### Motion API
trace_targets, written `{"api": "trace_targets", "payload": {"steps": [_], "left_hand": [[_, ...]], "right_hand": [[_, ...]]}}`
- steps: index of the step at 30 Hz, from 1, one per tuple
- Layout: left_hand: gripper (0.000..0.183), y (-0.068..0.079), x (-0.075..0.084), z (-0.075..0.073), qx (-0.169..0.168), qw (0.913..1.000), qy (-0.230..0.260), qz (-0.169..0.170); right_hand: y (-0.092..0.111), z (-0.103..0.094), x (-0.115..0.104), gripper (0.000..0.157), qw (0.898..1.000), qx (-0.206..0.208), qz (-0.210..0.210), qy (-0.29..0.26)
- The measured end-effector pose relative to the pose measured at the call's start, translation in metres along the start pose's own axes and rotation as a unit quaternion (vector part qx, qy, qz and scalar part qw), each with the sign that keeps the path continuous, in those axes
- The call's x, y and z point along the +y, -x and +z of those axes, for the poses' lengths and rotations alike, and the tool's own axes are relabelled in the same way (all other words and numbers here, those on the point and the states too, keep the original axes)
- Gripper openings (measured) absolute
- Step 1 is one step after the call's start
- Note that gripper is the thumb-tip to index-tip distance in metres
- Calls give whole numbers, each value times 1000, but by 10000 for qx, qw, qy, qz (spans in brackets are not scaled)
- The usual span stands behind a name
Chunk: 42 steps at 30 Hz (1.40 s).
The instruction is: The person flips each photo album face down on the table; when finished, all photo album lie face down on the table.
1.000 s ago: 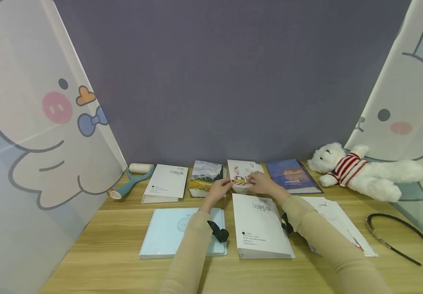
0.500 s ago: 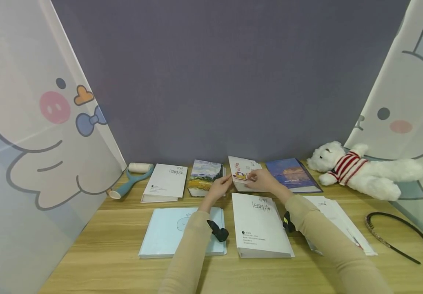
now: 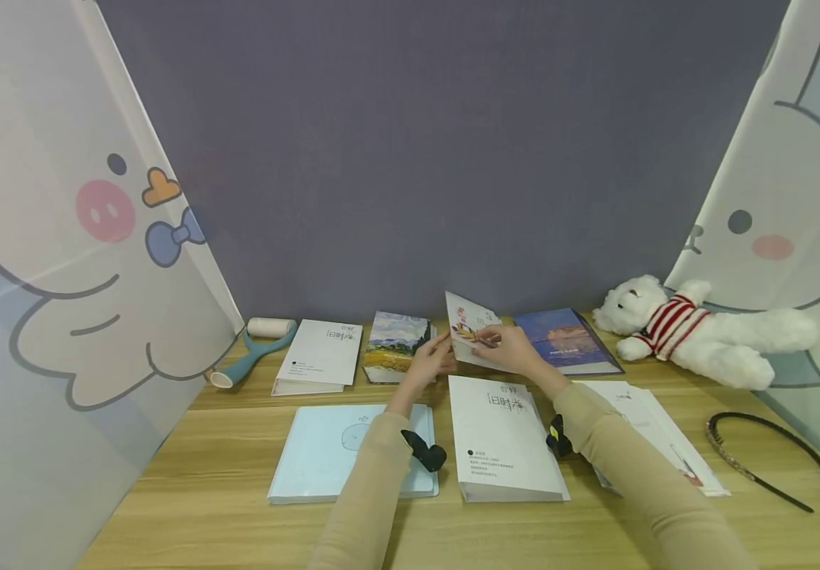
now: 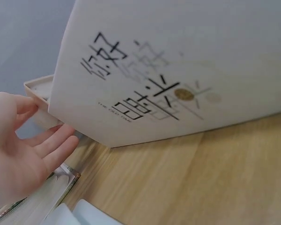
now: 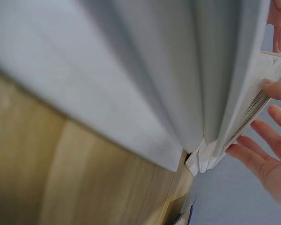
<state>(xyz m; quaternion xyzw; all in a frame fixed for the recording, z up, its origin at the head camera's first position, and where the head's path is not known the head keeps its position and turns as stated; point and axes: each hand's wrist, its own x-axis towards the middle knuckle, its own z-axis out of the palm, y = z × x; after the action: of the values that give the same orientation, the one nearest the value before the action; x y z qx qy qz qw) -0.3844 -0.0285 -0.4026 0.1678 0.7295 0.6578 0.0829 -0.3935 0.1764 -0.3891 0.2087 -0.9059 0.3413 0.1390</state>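
Along the back of the surface (image 3: 189,483), my right grip (image 3: 512,350) pinches a tilted white book (image 3: 470,320); my left grip (image 3: 430,364), fingers apart, touches its edge.

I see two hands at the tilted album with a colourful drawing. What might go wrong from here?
The album stands tilted, its left side raised, so it might slip from the right hand and drop.

The landscape-picture album lies close beside the left hand, which might nudge it.

The white album lies just in front and might be bumped if the tilted one comes down toward it.
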Motion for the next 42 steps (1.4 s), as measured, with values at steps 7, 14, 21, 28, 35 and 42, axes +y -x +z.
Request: {"api": "trace_targets", "payload": {"steps": [7, 14, 21, 28, 35, 42], "left_hand": [[56, -7, -8, 0, 168, 9997, 146, 65], [50, 6, 10, 2, 142, 9997, 155, -113], [50, 5, 10, 0, 81, 9997, 91, -234], [51, -5, -1, -3, 85, 9991, 316, -254], [51, -4, 4, -4, -86, 9991, 408, -60], [52, -3, 7, -4, -105, 9979, 628, 66]], "right_hand": [[1, -2, -6, 35, 9996, 116, 189, -191], [3, -4, -14, 33, 9983, 217, 0, -547], [2, -5, -15, 39, 9980, 36, 271, -577], [1, -12, -18, 54, 9912, -442, 875, -895], [5, -17, -24, 57, 9896, -707, 711, -1028], [4, -17, -26, 57, 9868, -780, 636, -1267]]}}
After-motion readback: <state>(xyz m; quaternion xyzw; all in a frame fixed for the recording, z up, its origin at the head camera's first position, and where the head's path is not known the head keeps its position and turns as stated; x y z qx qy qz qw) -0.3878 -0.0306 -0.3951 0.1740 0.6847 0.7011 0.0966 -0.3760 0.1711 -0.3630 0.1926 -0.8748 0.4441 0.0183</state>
